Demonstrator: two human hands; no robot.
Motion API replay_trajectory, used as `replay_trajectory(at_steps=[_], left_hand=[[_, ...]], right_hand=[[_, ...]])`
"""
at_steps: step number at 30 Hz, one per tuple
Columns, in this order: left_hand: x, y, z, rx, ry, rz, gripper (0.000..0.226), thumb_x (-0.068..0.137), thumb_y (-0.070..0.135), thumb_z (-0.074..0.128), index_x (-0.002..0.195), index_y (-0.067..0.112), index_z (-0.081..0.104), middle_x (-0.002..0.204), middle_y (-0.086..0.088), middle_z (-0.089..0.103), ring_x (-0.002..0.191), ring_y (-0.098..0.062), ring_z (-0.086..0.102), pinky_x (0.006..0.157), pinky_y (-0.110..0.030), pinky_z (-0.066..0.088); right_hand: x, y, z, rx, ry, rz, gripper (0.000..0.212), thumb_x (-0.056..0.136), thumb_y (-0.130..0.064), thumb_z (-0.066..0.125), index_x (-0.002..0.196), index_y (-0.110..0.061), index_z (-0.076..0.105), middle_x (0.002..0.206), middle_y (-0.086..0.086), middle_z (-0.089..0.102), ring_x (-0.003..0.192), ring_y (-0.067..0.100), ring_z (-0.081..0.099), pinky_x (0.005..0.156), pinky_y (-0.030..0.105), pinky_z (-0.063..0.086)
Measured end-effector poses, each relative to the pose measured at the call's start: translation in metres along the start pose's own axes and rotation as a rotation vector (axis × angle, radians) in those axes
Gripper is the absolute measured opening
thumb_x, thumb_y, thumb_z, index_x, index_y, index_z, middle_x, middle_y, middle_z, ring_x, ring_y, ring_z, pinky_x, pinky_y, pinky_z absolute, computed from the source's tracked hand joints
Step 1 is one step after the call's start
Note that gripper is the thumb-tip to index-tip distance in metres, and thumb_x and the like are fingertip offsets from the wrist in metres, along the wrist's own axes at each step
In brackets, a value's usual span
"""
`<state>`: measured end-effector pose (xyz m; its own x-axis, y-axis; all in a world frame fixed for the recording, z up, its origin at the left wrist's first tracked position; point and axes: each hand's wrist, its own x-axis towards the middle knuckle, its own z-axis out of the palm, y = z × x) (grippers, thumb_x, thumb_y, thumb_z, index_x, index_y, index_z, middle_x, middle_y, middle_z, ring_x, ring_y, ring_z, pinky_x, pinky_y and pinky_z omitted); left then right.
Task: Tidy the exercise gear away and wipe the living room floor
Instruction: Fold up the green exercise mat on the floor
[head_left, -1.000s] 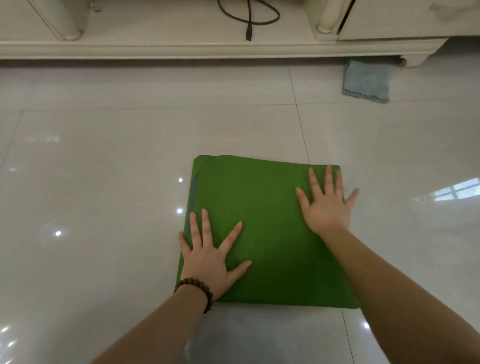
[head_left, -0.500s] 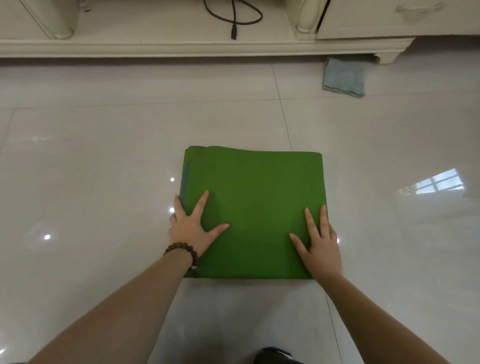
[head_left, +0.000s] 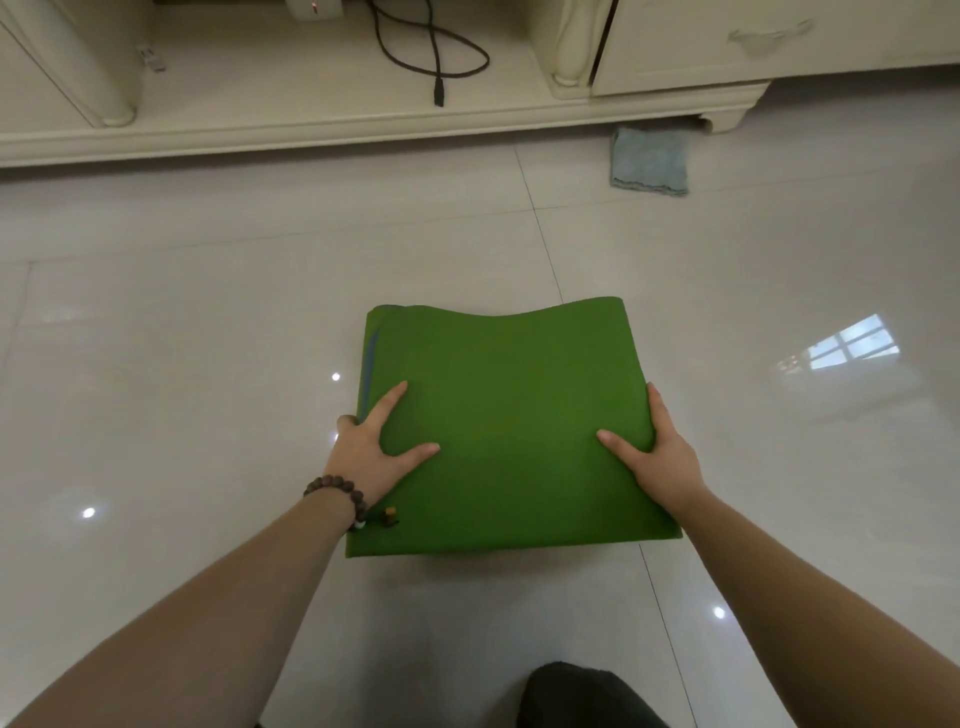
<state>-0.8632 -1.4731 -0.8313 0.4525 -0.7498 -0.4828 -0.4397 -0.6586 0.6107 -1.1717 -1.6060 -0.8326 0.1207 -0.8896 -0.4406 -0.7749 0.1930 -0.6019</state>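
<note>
mat: folded green exercise mat (head_left: 511, 415) at the middle of the tiled floor (head_left: 208, 338), near edge toward the person; far edge bowed, its middle dipping between two raised corners; a grey-blue inner layer shows along the left edge
left hand: left hand (head_left: 371, 449) clamped on the mat's left edge, thumb and forefinger spread on the top face, remaining fingers wrapped over the edge and hidden beneath
right hand: right hand (head_left: 657, 457) clamped on the mat's right edge, thumb on the top face, fingers curled around the side and out of sight
contact with floor: cannot tell whether the mat's underside touches the floor
bracelet: dark beaded bracelet (head_left: 337, 488) on the left wrist, its small tassel bead lying on the mat's near left corner
cloth: grey-blue cloth (head_left: 649, 161) flat on the floor at the far right, just beside the cabinet foot, well apart from the mat
cabinet: cream low cabinet (head_left: 701, 57) along the far edge of the floor, open shelf at its centre
cable: black cable (head_left: 431, 47) looped on the open shelf, plug end near the shelf's front lip
dark object: dark rounded shape (head_left: 582, 696) at the bottom of the view, below the mat's near edge; identity cannot be told
obstructions: bare tile all round the mat; the cloth is the only loose item lying on the floor
</note>
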Motion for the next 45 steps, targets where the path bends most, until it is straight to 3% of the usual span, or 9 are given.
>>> replay_trajectory(at_steps=[5, 12, 20, 26, 36, 40, 45], left_hand=[[-0.048, 0.044, -0.044, -0.043, 0.058, 0.012, 0.088, 0.070, 0.060, 0.072, 0.143, 0.055, 0.023, 0.113, -0.004, 0.034, 0.092, -0.021, 0.049, 0.096, -0.032, 0.045], [-0.169, 0.150, -0.186, -0.033, 0.148, 0.058, 0.086, 0.071, 0.061, 0.071, 0.142, 0.057, 0.023, 0.112, -0.004, 0.036, 0.081, -0.016, 0.049, 0.086, -0.024, 0.042], [-0.356, 0.267, -0.364, -0.021, 0.155, 0.072, 0.084, 0.072, 0.061, 0.070, 0.141, 0.058, 0.023, 0.114, -0.005, 0.035, 0.081, -0.018, 0.051, 0.091, -0.029, 0.047], [-0.475, 0.304, -0.439, -0.014, 0.131, 0.093, 0.085, 0.072, 0.060, 0.070, 0.143, 0.056, 0.023, 0.114, -0.005, 0.035, 0.085, -0.020, 0.053, 0.093, -0.030, 0.046], [-0.522, 0.369, -0.436, 0.087, 0.126, 0.226, 0.081, 0.073, 0.060, 0.070, 0.141, 0.058, 0.025, 0.110, -0.004, 0.036, 0.081, -0.019, 0.052, 0.094, -0.031, 0.046], [-0.513, 0.423, -0.392, 0.089, 0.113, 0.278, 0.081, 0.073, 0.059, 0.071, 0.140, 0.058, 0.027, 0.109, -0.004, 0.037, 0.083, -0.021, 0.056, 0.097, -0.031, 0.045], [-0.494, 0.521, -0.304, 0.133, 0.088, 0.307, 0.079, 0.075, 0.060, 0.069, 0.141, 0.058, 0.025, 0.111, -0.004, 0.037, 0.083, -0.022, 0.058, 0.094, -0.031, 0.047]], right_hand=[[-0.036, -0.049, -0.056, -0.092, 0.043, -0.054, 0.084, 0.080, -0.061, 0.058, 0.143, -0.055, 0.003, 0.121, 0.011, 0.057, 0.099, 0.030, 0.058, 0.089, 0.040, 0.050], [-0.140, -0.178, -0.178, -0.087, 0.069, -0.118, 0.076, 0.083, -0.062, 0.053, 0.140, -0.060, 0.003, 0.116, 0.011, 0.056, 0.095, 0.028, 0.057, 0.093, 0.041, 0.048], [-0.321, -0.321, -0.319, -0.078, 0.079, -0.150, 0.075, 0.083, -0.062, 0.052, 0.141, -0.058, 0.004, 0.118, 0.013, 0.056, 0.094, 0.028, 0.055, 0.090, 0.040, 0.048], [-0.444, -0.365, -0.379, -0.044, 0.107, -0.156, 0.076, 0.084, -0.060, 0.054, 0.145, -0.054, 0.009, 0.119, 0.011, 0.056, 0.090, 0.025, 0.051, 0.087, 0.038, 0.046], [-0.514, -0.338, -0.436, 0.040, 0.189, -0.091, 0.079, 0.086, -0.055, 0.055, 0.146, -0.051, 0.003, 0.110, 0.013, 0.052, 0.087, 0.025, 0.051, 0.087, 0.037, 0.046], [-0.502, -0.303, -0.488, 0.043, 0.203, -0.049, 0.085, 0.081, -0.062, 0.056, 0.145, -0.053, 0.000, 0.107, 0.009, 0.046, 0.089, 0.026, 0.051, 0.084, 0.036, 0.046], [-0.447, -0.233, -0.576, 0.041, 0.229, -0.001, 0.088, 0.079, -0.065, 0.057, 0.145, -0.052, 0.000, 0.110, 0.011, 0.052, 0.090, 0.026, 0.055, 0.082, 0.037, 0.049]])
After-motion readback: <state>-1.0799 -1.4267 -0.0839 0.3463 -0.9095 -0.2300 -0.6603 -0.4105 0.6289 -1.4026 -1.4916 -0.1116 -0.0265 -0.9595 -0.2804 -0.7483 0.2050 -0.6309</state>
